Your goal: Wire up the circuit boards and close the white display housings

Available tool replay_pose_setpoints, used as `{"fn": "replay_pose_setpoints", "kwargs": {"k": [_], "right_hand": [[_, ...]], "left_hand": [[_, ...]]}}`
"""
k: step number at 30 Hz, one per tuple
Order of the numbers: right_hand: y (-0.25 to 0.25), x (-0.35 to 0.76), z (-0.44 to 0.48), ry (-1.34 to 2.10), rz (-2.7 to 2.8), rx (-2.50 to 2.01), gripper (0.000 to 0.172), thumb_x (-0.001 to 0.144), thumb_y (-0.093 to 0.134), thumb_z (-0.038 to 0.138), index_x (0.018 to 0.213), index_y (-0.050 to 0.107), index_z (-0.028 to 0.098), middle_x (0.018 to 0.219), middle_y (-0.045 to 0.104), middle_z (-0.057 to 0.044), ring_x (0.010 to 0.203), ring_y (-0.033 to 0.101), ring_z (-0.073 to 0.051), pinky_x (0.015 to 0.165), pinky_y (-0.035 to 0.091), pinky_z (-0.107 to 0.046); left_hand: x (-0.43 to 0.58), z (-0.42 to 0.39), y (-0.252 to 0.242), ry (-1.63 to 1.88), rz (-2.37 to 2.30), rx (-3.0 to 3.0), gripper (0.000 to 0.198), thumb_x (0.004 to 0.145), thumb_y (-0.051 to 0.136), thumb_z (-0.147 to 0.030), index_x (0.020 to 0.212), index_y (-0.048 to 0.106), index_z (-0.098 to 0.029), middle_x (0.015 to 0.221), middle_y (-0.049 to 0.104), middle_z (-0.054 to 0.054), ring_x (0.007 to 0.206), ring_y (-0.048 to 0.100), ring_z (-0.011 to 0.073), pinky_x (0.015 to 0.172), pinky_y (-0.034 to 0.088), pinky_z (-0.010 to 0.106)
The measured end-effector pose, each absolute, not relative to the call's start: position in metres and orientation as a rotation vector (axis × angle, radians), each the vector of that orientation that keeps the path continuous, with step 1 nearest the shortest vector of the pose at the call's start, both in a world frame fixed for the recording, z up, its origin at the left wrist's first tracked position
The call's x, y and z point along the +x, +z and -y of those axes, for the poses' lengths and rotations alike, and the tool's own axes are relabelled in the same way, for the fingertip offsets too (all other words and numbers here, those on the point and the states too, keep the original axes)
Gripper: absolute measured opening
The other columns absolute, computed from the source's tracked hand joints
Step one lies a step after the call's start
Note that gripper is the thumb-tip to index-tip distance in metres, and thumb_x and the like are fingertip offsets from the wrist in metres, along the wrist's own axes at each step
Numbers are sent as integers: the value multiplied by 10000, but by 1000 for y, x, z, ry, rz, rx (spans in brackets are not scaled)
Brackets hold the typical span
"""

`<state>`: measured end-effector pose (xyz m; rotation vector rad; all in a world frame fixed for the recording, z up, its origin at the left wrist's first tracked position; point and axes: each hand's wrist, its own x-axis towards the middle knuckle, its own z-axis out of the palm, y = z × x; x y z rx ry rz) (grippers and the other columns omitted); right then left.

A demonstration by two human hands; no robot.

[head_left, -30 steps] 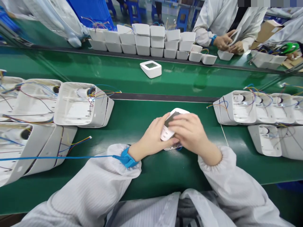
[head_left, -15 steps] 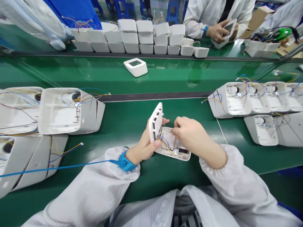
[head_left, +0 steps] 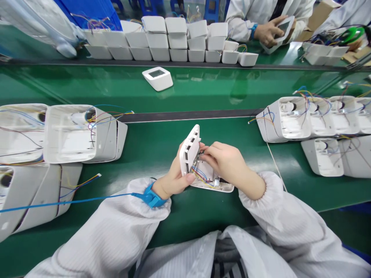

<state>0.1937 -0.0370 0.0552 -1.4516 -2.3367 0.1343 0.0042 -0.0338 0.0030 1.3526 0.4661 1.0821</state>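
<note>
My left hand (head_left: 175,175) is closed around a white plastic panel (head_left: 189,148), holding it tilted up on edge. Below it, a white open housing part (head_left: 224,188) lies on the green bench, with coloured wires (head_left: 203,174) running between the two pieces. The fingers of my right hand (head_left: 224,160) are pinched together at the inner face of the panel, near the wires; what is between the fingertips is too small to make out. A blue wrist strap (head_left: 151,196) with a cord sits on my left wrist.
White housings with loose wires stand at the left (head_left: 72,135) and the right (head_left: 292,119). A white unit with a dark window (head_left: 158,78) rests on the green strip ahead. Stacked white housings (head_left: 156,40) line the far side, where a co-worker's hands (head_left: 269,33) hold a white part.
My right hand has moved left and slightly up, from over the housing part to the panel's inner face. The left hand still holds the panel. The white unit ahead has shifted left.
</note>
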Motion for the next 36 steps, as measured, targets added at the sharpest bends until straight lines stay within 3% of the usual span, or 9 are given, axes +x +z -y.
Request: {"fn": "replay_pose_setpoints", "kwargs": {"k": [6,13,25,36], "right_hand": [[49,197,34,246,2284,-1367,219,997,530,290,940,716,190,812,637,-25,755,582,-145,665,410,-267],[52,196,34,221,2333,-1401,201,985,536,246,898,699,165,813,626,-29,760,574,-158,671,414,-280],[54,196,35,220,2320,-1313,243,985,469,211,873,677,154,804,634,-47,763,564,-174,692,420,-299],[53,195,36,133,2370,-1315,233,974,472,189,838,655,145,793,617,-57,758,535,-187,664,383,-312]], "left_hand": [[7,33,5,1075,-563,1325,781,767,678,-626,1397,480,-208,1467,468,141,1394,407,362,1195,296,510],[5,32,8,1031,-547,1375,783,804,657,-598,1451,416,-227,1527,394,133,1406,390,352,1196,300,503],[-2,27,5,994,-517,1347,656,863,602,-562,1406,488,-212,1455,508,132,1345,480,345,1163,354,521],[2,26,11,999,-510,1505,646,883,578,-516,1445,434,-232,1461,497,117,1330,490,343,1137,394,511]]}}
